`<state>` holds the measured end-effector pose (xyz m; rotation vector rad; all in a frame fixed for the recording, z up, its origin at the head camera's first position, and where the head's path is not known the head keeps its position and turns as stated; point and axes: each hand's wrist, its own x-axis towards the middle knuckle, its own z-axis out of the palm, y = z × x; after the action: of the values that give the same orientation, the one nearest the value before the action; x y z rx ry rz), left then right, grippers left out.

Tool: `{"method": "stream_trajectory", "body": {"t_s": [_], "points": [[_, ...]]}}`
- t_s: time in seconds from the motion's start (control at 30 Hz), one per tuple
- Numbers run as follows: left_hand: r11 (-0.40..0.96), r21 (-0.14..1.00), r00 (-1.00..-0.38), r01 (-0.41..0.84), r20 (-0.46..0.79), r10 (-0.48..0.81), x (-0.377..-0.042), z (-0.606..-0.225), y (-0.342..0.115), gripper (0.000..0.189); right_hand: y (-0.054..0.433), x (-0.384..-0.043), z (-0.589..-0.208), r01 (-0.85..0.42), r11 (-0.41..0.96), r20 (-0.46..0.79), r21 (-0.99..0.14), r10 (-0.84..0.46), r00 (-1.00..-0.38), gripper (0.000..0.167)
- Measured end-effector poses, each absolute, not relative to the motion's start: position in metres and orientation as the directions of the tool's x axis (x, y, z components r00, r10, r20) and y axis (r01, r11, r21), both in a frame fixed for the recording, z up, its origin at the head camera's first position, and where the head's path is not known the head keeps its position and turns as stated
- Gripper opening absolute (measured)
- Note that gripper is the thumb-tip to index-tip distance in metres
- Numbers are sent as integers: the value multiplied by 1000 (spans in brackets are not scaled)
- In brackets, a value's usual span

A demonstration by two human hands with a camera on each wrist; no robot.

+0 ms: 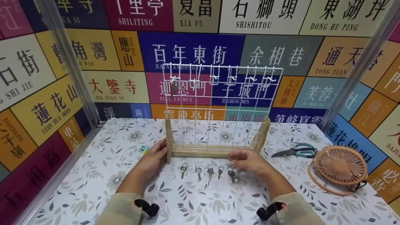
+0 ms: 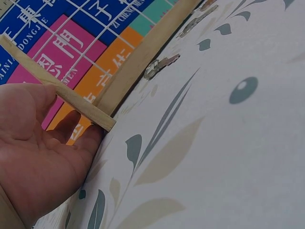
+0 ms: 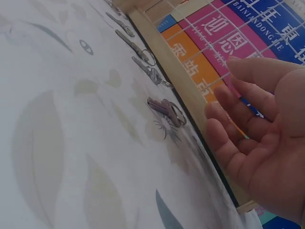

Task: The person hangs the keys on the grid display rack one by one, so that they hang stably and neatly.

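A white wire grid rack on a wooden stand (image 1: 200,153) stands upright on the table. My left hand (image 1: 153,157) holds the stand's left wooden post (image 2: 78,102), thumb on the post and fingers at its lower end. By the right part of the base bar, my right hand (image 1: 250,161) has loosely bent fingers and holds nothing; whether it touches the bar is unclear. Several keys with rings lie in a row before the stand, among them a silver key (image 1: 183,170) and a dark key (image 3: 164,109). One key (image 1: 174,88) hangs from the leftmost hook.
Scissors with teal handles (image 1: 304,150) lie right of the stand, beside an orange fan (image 1: 340,164). A small green-and-yellow packet (image 1: 144,149) lies behind my left hand. Several white hooks (image 1: 232,80) line the upper grid. Printed panels (image 1: 193,47) rise behind the table.
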<state>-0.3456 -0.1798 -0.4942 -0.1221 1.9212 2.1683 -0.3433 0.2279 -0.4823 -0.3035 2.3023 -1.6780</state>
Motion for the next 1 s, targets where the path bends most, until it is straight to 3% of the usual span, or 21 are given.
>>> {"method": "stream_trajectory", "body": {"t_s": [0.2,0.53,0.77,1.0], "points": [[-116,969,-972,-216,-202,123,-344,-495,-179,49,230,-346,-493,-143,471,-57,-870,-385,-921,45],[-108,969,-970,-223,-209,121,-345,-495,-180,47,229,-343,-495,-105,531,-133,-841,-391,-911,49],[-92,972,-971,-216,-205,121,-346,-496,-181,47,224,-340,-494,-104,590,-139,-801,-353,-925,45],[-98,974,-974,-202,-190,124,-346,-496,-180,48,225,-341,-495,-129,559,-103,-819,-363,-926,45]]}}
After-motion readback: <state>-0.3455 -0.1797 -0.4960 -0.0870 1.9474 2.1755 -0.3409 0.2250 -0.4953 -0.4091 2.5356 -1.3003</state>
